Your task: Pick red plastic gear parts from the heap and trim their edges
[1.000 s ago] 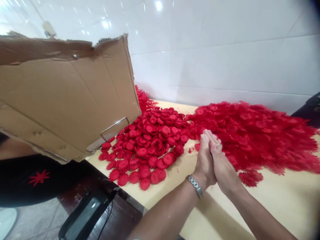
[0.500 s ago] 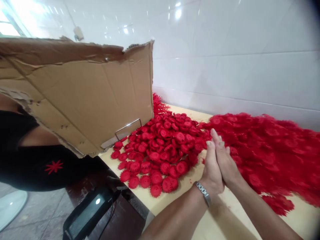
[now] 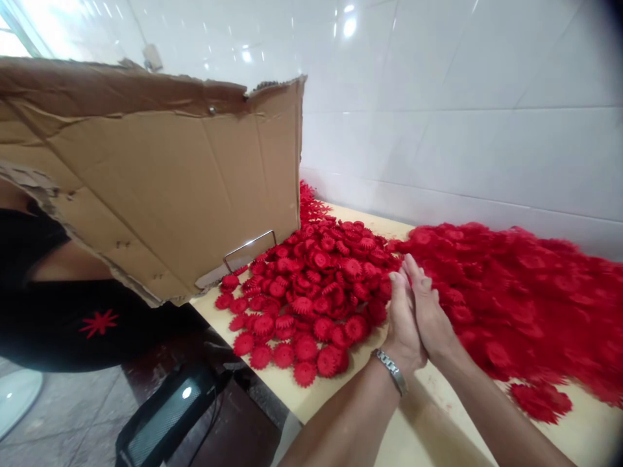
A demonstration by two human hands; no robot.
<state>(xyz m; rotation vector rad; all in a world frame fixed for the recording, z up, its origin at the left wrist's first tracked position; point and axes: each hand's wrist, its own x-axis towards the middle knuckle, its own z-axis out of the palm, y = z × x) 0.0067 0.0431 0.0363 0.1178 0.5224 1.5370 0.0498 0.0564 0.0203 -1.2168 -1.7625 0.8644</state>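
Note:
My left hand (image 3: 402,321) and my right hand (image 3: 428,311) are pressed palm to palm, fingers straight and pointing away from me, in the gap between two red heaps. The left wrist wears a metal watch band (image 3: 390,371). Left of my hands lies a pile of separate red toothed plastic wheels (image 3: 311,292). On the right spreads a larger, thicker heap of red plastic parts (image 3: 516,292). Nothing shows between my palms.
A pale wooden table (image 3: 438,421) stands against a white tiled wall (image 3: 462,117). A torn cardboard sheet (image 3: 156,175) stands at the table's left end, with a person in black (image 3: 58,324) behind it. A dark device (image 3: 165,415) sits on the floor below.
The view has swung so the cardboard and piles sit further right. My joined hands stay pressed together and have slid slightly against each other near the wheel pile's edge.

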